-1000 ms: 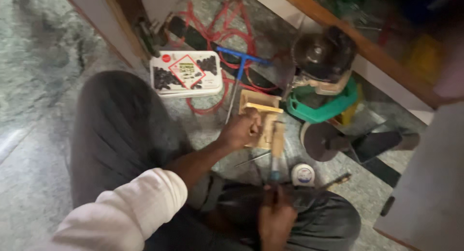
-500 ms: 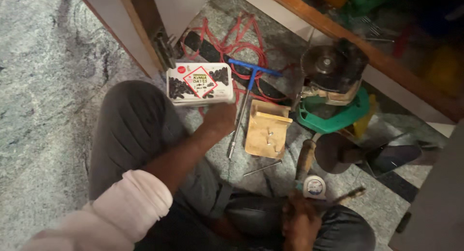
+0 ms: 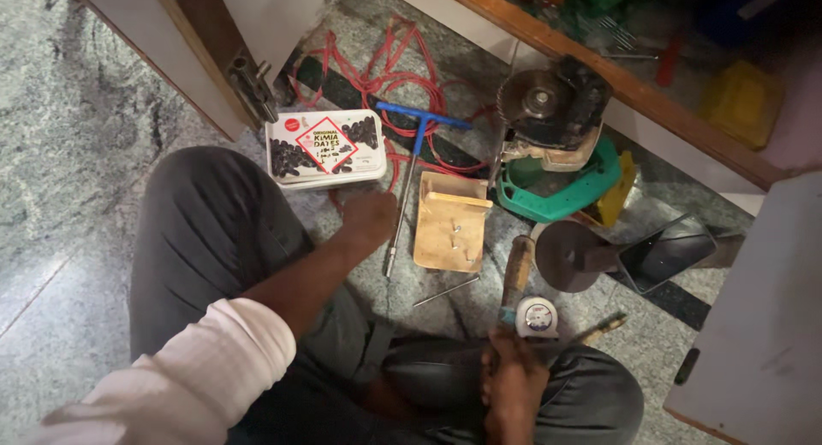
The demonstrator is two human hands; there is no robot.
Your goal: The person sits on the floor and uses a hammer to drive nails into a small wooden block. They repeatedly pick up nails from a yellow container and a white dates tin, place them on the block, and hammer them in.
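Stone floor [image 3: 77, 137]: the left hand [image 3: 370, 218], loosely curled and empty, is shown beside the T-handled wrench [image 3: 404, 197]; the wooden block [image 3: 449, 231] lies untouched.

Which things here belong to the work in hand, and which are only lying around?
In hand: left hand beside blue T-handle wrench; right hand by tape measure, wooden-handled tool.
Lying about: white box, red cable, circular saw.

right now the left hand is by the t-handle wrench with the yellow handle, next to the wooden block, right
Not quite: the handle is blue, not yellow. The head view shows the left hand by the wrench, whose blue T-handle lies across the top, with the wooden block just beside its shaft.
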